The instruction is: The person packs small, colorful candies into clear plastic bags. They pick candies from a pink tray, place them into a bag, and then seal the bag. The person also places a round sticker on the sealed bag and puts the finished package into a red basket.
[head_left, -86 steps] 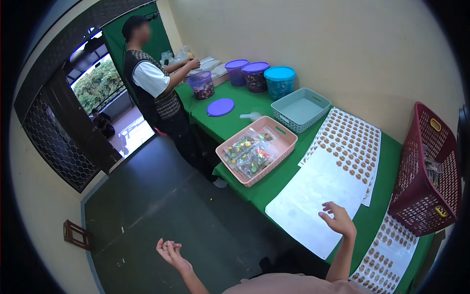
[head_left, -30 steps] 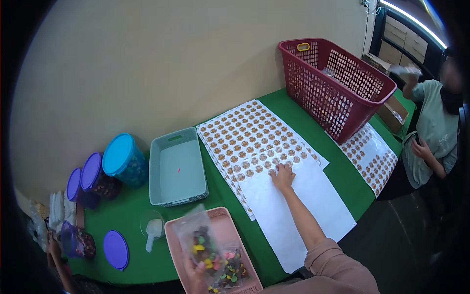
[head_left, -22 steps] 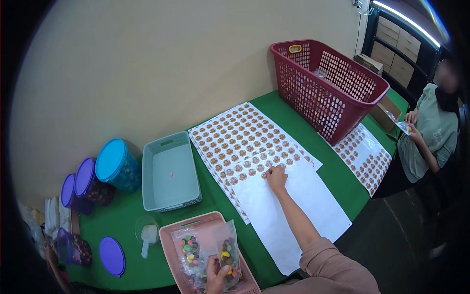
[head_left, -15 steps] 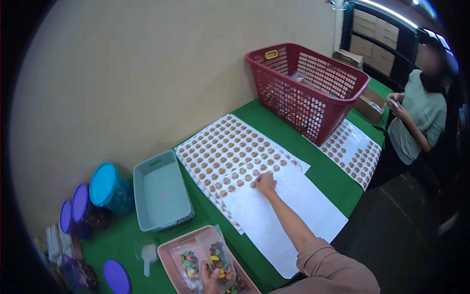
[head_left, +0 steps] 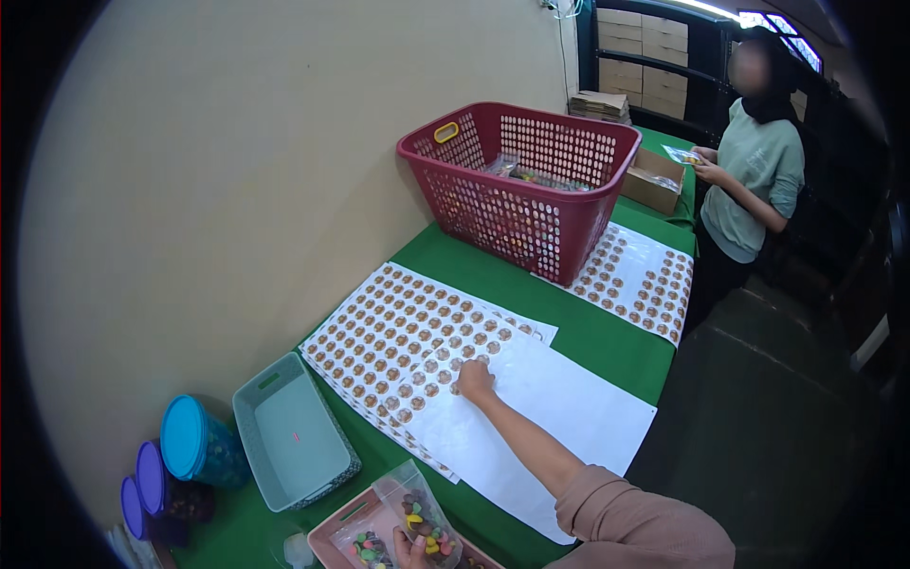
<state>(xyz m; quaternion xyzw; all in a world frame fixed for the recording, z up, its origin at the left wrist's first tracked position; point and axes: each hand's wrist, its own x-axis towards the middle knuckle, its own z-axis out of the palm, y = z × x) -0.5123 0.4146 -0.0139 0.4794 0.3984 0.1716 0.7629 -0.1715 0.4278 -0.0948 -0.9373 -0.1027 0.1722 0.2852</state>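
Observation:
My left hand (head_left: 411,551) grips a clear pouch (head_left: 423,517) of colourful, pebble-like sweets at the lower edge of the view. Just beneath it is a pink tray (head_left: 334,527), where another clear pouch (head_left: 371,548) of similar sweets lies. My right hand (head_left: 476,381) is closed in a pinch low over the sticker sheet (head_left: 531,417), at the border between its bare white part and the rows of round brown stickers. A round sticker (head_left: 456,389) shows at those fingertips; the fingers partly cover it.
A grey-green tray (head_left: 294,436) sits left of the sheets. Lidded tubs, one blue (head_left: 194,441) and two purple-topped, line the wall. Farther back stands a maroon basket (head_left: 521,204) holding pouches, beside another sticker sheet (head_left: 635,275). A co-worker (head_left: 754,180) stands at right, holding a pouch.
The view has shifted, so the table appears lower and farther left. My right hand stays at the sticker rows, and the left still holds its pouch. The co-worker's pouch shows more clearly.

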